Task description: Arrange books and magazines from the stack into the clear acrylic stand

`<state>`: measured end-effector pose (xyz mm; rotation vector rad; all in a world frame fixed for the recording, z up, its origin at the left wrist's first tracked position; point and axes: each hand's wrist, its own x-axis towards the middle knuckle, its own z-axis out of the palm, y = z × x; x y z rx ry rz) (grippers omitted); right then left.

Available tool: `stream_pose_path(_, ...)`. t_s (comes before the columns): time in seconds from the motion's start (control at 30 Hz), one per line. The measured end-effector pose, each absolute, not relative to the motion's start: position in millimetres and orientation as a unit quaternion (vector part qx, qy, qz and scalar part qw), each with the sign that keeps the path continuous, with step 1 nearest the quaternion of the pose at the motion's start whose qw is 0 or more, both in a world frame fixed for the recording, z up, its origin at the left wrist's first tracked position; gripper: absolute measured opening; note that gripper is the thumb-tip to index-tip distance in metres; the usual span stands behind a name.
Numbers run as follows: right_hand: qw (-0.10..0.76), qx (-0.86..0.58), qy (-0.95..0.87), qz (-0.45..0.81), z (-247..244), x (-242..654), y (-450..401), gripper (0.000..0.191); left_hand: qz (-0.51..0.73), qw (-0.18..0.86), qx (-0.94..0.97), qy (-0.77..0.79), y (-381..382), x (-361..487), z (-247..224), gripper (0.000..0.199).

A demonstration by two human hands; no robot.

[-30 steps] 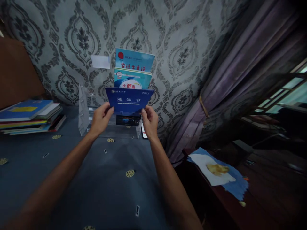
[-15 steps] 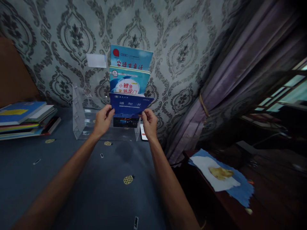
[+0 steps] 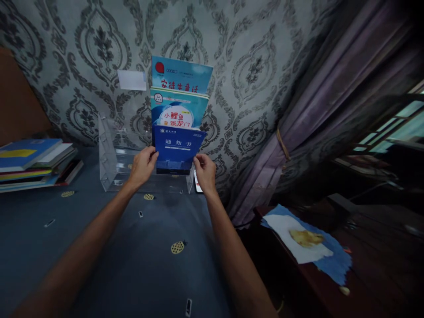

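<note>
A dark blue booklet [image 3: 177,148] with white lettering stands in front, its left edge pinched by my left hand [image 3: 144,165] and its right edge by my right hand [image 3: 205,170]. Directly behind and above it, a light blue book [image 3: 198,108] with red lettering shows its upper part. Farther back and higher rises another blue book [image 3: 185,73] with a red mark. All three lean back in a clear plastic tiered rack [image 3: 107,154], against the patterned wall. A dark strip of something shows under the booklet's lower edge.
A pile of books [image 3: 36,159] lies on the left of the dark blue tabletop [image 3: 132,260]. A phone [image 3: 198,185] is behind my right hand. On the right are a purple curtain [image 3: 265,176] and a cloth with white paper [image 3: 281,225].
The dark blue booklet has moved down and become more even between my hands, covering most of the dark item below it. My hands still hold its edges.
</note>
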<state>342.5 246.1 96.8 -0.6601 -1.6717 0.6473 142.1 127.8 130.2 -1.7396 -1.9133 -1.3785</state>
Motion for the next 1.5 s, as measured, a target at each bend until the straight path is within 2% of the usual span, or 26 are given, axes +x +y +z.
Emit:
stream_pose_path(0.17, 0.548, -0.321, -0.739, 0.224, 92.3, 341.9, 245.7, 0.021, -0.376, 0.127, -0.572, -0.718, 126.4, 145.6, 129.1, 0.018)
stream_pose_path(0.3, 0.527, -0.338, -0.75, 0.211, 91.7, 342.3, 244.8, 0.02, -0.29, 0.135, -0.541, -0.777, 122.8, 152.5, 132.0, 0.023)
stream_pose_path(0.6, 0.572, -0.323, -0.715, 0.239, 98.9, 342.1, 239.1, 0.026, -0.165, 0.157, -0.524, -0.821, 115.4, 169.2, 149.6, 0.032)
stream_pose_path(1.0, 0.571, -0.325, -0.719, 0.227, 97.2, 339.1, 236.7, 0.025, -0.142, 0.149, -0.502, -0.84, 113.3, 181.1, 161.7, 0.04)
stream_pose_path(1.5, 0.585, -0.344, -0.711, 0.183, 91.0, 332.7, 236.5, 0.041, -0.149, 0.167, -0.496, -0.839, 123.3, 184.5, 163.4, 0.041)
